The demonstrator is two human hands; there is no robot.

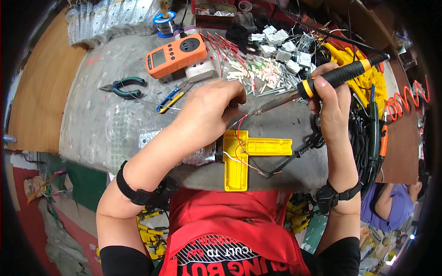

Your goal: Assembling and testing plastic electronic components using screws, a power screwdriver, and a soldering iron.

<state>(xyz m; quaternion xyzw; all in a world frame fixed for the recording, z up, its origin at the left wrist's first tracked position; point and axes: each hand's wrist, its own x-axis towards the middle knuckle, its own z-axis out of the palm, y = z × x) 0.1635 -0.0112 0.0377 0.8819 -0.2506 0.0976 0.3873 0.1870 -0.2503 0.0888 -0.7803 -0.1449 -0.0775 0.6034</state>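
Observation:
A soldering iron [345,73] with a black and yellow handle is gripped in my right hand [333,103]. Its metal shaft slants down to the left, and the tip is close to the end of a red wire [238,149]. Beside that tip, my left hand [207,106] is closed in a pinch; its own fingers hide what is between them. Just below lies a T-shaped yellow plastic housing [235,175], hollow side up. Red, black and white wires lie in and over it, and a black cable [294,158] runs off to the right.
An orange multimeter [177,55], pliers [123,88], a blue-yellow cutter [170,99] and a solder spool [165,24] lie left and behind. Pale small parts [262,73], white switches [278,43] and yellow housings [368,87] are heaped behind and right. Another person [389,207] sits at right.

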